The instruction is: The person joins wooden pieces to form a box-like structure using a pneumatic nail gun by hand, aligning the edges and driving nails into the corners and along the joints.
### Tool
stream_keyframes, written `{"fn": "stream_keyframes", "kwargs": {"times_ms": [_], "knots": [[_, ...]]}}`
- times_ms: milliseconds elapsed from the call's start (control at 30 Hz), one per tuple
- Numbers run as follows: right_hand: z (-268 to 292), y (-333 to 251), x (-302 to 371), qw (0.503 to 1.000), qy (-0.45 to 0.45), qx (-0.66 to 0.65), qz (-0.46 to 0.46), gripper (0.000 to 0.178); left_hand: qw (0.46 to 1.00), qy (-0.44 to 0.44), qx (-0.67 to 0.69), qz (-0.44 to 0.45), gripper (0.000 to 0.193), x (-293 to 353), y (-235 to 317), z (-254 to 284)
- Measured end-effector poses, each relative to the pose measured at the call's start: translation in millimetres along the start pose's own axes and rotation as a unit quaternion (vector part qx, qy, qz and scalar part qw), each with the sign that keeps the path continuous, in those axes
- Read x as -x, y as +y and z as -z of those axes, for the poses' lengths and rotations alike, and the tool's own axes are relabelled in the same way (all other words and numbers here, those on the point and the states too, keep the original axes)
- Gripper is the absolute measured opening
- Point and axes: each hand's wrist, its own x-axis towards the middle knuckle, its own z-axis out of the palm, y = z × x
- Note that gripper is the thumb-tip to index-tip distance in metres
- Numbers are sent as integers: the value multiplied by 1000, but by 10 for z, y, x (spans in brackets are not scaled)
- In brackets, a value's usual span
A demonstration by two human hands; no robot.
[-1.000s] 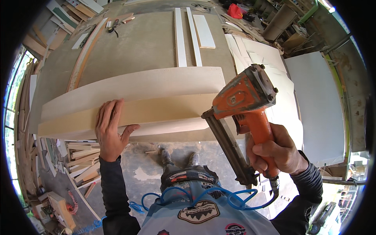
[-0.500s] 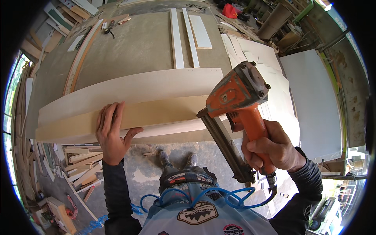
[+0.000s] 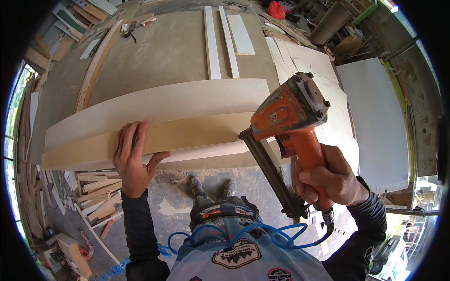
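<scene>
One left hand [image 3: 133,164], nine o'clock, half-open, laid on a pale board [image 3: 201,129]; one right hand [image 3: 333,179], four o'clock, closed around an orange nail gun [image 3: 281,114].

Boards ring a brown worktable [image 3: 154,56]

Take the tabletop as a clock, 6 o'clock nearest the person. A long, pale wooden workpiece [image 3: 197,131] spans the near side at 6. Between 1 and 2, a long white board [image 3: 212,44] and a narrower white strip [image 3: 228,42] lie side by side, slightly apart; a short, wide white panel [image 3: 241,35] sits just beyond the strip toward 2. Between 9 and 10 runs a tan-edged plank [image 3: 96,63]. Small dark tools [image 3: 127,34] lie at 11.
</scene>
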Motion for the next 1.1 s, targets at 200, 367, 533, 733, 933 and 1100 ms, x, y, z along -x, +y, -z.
{"fn": "stream_keyframes", "kwargs": {"times_ms": [200, 367, 533, 733, 933, 1100], "knots": [[0, -9, 8, 1000, 8, -3, -7, 42, 1000, 1, 3, -3, 76, -3, -9, -18], [7, -4, 7, 1000, 0, -9, 15, 41, 1000, 0, -3, -3, 76, 5, -14, -21], [-3, 1, -30, 1000, -9, 3, -6, 40, 1000, 2, 1, -1, 76, 9, -18, -12], [-10, -1, -34, 1000, 0, 3, -1, 39, 1000, 2, 6, 0, 75, 8, 2, -23], [-19, 0, -46, 1000, -8, 0, 15, 38, 1000, 4, 11, 4, 75, 13, -5, -25], [-156, -66, -129, 1000, -26, -5, -3, 40, 1000, 10, 11, 2, 74, 13, 7, -11]]}}
